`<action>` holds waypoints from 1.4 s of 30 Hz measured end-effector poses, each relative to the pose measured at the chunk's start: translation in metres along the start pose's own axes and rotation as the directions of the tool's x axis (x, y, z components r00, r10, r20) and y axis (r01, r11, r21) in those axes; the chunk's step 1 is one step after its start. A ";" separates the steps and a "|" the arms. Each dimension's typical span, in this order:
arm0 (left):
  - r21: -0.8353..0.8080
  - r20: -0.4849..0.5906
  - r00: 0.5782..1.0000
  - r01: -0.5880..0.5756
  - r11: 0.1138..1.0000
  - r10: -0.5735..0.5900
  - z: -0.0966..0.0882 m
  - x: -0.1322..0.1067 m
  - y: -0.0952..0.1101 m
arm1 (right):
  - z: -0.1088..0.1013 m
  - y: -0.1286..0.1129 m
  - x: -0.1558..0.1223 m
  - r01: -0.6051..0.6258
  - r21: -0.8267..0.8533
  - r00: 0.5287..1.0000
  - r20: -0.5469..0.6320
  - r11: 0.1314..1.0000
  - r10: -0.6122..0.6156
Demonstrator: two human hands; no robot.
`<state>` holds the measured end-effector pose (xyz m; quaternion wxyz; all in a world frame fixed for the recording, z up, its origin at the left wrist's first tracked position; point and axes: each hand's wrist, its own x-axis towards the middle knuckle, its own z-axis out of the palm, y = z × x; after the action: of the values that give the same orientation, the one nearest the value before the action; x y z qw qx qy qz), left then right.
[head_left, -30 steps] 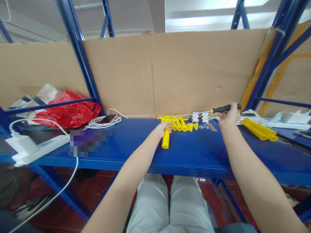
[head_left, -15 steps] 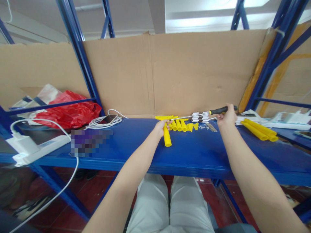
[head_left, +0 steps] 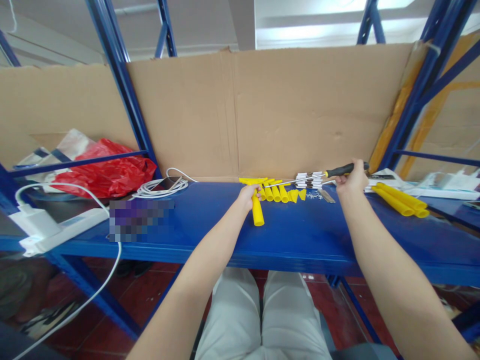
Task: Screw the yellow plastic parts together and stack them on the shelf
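My left hand is closed round the upper part of a yellow plastic tube, whose open end points toward me. My right hand grips a long screwdriver by its black and yellow handle. The thin shaft runs left, and its tip is at the tube by my left fingers; the exact contact is too small to tell. Behind and right of my left hand lie several yellow tubes in a row, small yellow pieces, a stack of white and dark parts, and tiny screws.
More yellow tubes lie at the right of the blue shelf. A flat metal piece is near my right hand. To the left are a coiled white cable, a red plastic bag and a power strip. Cardboard stands behind.
My right hand and the screwdriver handle have shifted slightly to the right. My left hand keeps its hold on the yellow tube, almost unmoved.
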<state>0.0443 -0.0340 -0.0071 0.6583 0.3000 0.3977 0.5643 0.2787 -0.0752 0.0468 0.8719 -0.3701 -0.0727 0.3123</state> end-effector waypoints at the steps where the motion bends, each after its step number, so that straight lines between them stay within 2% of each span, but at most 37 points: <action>1: 0.001 -0.001 1.000 -0.004 1.000 0.004 0.000 -0.001 0.001 | 0.000 -0.001 -0.001 0.013 -0.001 1.000 -0.014 1.000 -0.013; 4: 0.006 0.004 1.000 -0.012 1.000 0.012 0.001 -0.003 0.003 | 0.001 -0.002 -0.004 0.048 -0.008 0.998 -0.027 0.999 -0.048; 11: 0.015 0.006 1.000 -0.009 1.000 0.009 0.003 -0.003 0.001 | 0.003 0.004 -0.008 0.068 -0.086 0.997 0.046 0.994 -0.064; 15: 0.025 0.005 1.000 -0.014 1.000 0.014 0.002 -0.002 -0.001 | 0.002 0.011 0.000 0.042 -0.207 0.992 0.124 0.977 -0.016; 17: 0.028 0.008 1.000 -0.023 0.999 0.023 0.002 -0.002 -0.001 | 0.001 0.015 0.005 0.016 -0.297 0.977 0.206 0.955 0.047; 19: 0.033 0.006 1.000 -0.029 0.999 0.029 0.002 -0.003 -0.001 | -0.001 0.018 0.008 -0.003 -0.405 0.936 0.321 0.914 0.146; 23: 0.046 -0.001 1.000 -0.031 0.998 0.031 0.004 -0.006 0.001 | -0.003 0.023 0.006 0.038 -0.579 0.802 0.503 0.814 0.321; 27: 0.058 -0.003 0.999 -0.045 0.997 0.045 0.004 -0.006 0.001 | -0.005 0.026 0.008 0.063 -0.684 0.733 0.526 0.727 0.431; 30: 0.059 -0.010 0.999 -0.047 0.997 0.048 0.003 -0.002 0.000 | -0.009 0.026 0.016 0.068 -0.777 0.686 0.492 0.626 0.536; 32: 0.059 -0.014 0.999 -0.050 0.997 0.051 0.002 0.000 -0.001 | -0.015 0.027 0.022 0.112 -0.825 0.635 0.488 0.553 0.599; 34: 0.061 -0.015 0.998 -0.055 0.997 0.056 0.001 0.001 -0.001 | -0.020 0.029 0.026 0.223 -0.849 0.568 0.513 0.479 0.644; 37: 0.068 0.003 0.998 -0.061 0.996 0.061 0.000 0.000 -0.002 | -0.025 0.034 0.027 0.490 -0.816 0.466 0.542 0.306 0.700; 40: 0.076 0.024 0.998 -0.064 0.995 0.062 0.001 -0.001 -0.003 | -0.023 0.041 0.026 0.720 -0.678 0.409 0.588 0.150 0.698; 42: 0.082 0.031 0.998 -0.058 0.995 0.055 0.002 -0.002 -0.005 | -0.018 0.048 0.024 0.817 -0.564 0.368 0.672 0.123 0.642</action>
<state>0.0487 -0.0371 -0.0099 0.6348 0.3463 0.4023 0.5615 0.2808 -0.0460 -0.0017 0.1821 -0.5788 -0.7580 0.2394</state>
